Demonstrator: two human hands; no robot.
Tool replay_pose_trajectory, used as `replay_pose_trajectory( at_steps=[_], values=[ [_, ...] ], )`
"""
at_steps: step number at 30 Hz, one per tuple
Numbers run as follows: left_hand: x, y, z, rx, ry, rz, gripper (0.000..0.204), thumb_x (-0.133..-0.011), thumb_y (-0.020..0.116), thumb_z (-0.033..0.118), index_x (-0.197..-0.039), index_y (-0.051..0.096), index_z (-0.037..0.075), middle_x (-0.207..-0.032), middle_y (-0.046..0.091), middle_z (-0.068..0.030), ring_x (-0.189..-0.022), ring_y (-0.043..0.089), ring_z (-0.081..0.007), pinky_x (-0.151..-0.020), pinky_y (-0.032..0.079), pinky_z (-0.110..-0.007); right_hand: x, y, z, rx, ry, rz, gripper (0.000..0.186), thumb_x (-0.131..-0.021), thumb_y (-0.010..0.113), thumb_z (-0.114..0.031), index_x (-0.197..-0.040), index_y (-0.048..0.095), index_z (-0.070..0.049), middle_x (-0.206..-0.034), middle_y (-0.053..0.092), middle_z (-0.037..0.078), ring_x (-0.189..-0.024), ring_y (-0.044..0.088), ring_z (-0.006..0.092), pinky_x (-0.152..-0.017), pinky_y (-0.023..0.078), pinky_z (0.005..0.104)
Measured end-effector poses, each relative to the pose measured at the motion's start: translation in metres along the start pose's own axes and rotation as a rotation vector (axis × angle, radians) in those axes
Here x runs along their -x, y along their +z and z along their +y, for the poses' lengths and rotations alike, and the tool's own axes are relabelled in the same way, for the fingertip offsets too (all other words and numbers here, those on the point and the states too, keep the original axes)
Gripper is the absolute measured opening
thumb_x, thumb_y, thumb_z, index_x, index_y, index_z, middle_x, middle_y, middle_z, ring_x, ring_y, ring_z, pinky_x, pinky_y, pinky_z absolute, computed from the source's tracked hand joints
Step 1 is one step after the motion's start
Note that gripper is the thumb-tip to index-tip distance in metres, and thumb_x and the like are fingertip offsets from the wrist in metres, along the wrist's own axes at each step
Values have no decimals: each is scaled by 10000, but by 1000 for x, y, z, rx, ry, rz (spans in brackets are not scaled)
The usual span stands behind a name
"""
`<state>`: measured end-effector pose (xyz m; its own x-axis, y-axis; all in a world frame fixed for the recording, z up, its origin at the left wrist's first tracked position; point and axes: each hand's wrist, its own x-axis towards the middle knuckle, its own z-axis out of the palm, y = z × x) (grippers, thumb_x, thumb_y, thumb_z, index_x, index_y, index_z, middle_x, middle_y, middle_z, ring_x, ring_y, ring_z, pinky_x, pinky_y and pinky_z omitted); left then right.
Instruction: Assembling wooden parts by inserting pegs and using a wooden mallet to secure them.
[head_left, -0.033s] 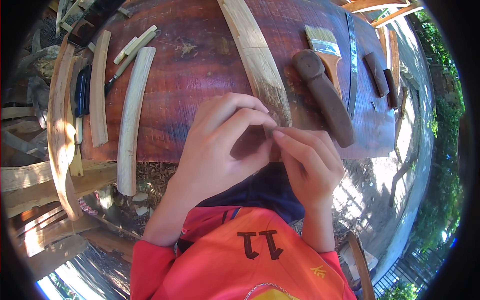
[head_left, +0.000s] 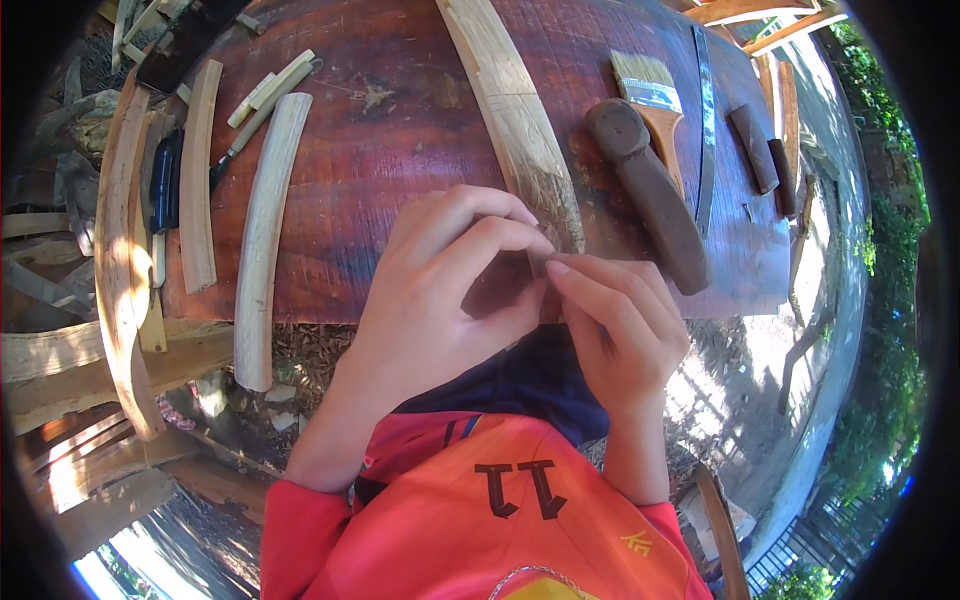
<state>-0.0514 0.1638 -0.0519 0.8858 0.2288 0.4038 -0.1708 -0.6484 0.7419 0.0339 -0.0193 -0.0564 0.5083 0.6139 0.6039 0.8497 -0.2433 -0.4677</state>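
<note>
Over the table's near edge my left hand (head_left: 445, 260) and my right hand (head_left: 620, 325) meet at the fingertips. Both hands are closed in a pinch, thumbs against forefingers, and whatever sits between them is too small to make out. Just beyond the fingers lies the near end of a long pale wooden strip (head_left: 510, 100), its surface rough and darker there. To the right of it rests a smooth brown clay-like bar (head_left: 655, 205) with a rounded lump at its far end. A flat paintbrush (head_left: 655, 95) lies partly behind that bar.
The reddish-brown wooden table (head_left: 390, 130) carries more wooden strips (head_left: 270, 230) on the left, beside a dark-handled tool (head_left: 165, 185). On the right are a thin metal strip (head_left: 706, 130) and short brown pieces (head_left: 753, 150). Stacked timber (head_left: 120, 370) stands at the left.
</note>
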Motion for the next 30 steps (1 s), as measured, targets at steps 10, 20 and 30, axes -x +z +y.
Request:
replay_pose_trajectory(
  at_steps=[10, 20, 30],
  values=[
    [1, 5, -6, 35, 9, 38, 316, -748, 907, 77, -1033, 773, 107, -1155, 697, -33, -1084, 672, -265, -956, 517, -395, -4, 2, -2, 47, -38, -6, 322, -763, 868, 24, -1066, 808, -66, -985, 779, 58, -822, 723, 218, -704, 563, 333],
    [2, 6, -7, 97, -4, 10, 262, -743, 907, 75, -966, 777, 118, -1115, 702, -20, -1056, 679, -252, -943, 515, -399, -2, 0, -5, -62, 57, -5, 275, -779, 879, 30, -1028, 804, -60, -986, 763, 83, -829, 716, 239, -690, 557, 326],
    [-3, 7, -2, 145, 25, 51, 260, -746, 912, 50, -969, 784, 86, -1081, 724, -31, -997, 691, -240, -875, 534, -366, -3, -8, -7, -125, 163, 14, 272, -810, 850, 62, -1063, 811, -30, -1027, 760, 119, -847, 731, 215, -704, 582, 304]
  ],
)
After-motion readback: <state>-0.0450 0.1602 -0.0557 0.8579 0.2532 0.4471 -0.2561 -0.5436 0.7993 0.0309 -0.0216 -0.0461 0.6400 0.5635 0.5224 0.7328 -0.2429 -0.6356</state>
